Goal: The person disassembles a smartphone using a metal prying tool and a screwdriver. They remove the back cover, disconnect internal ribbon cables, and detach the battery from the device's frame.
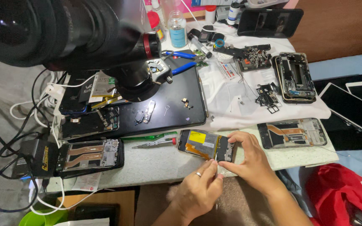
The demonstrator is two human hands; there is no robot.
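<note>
An opened phone (202, 144) with a yellow-labelled battery and orange flex cable lies on the pale speckled worktop (156, 165) near its front edge. My right hand (250, 157) grips the phone's right end, thumb and fingers around the frame. My left hand (200, 190), with a ring on one finger, pinches at the phone's lower right corner beside the right thumb. What the left fingertips hold is too small to tell. A green brush (151, 136) and a screwdriver (153, 143) lie just left of the phone.
A black microscope (105, 37) hangs over a dark mat (164, 104) with small parts. Other stripped phones lie at the left (91, 157), right (292, 133) and back right (294, 77). Blue pliers (185, 60), bottles, white tablets (350, 104) and cables surround them.
</note>
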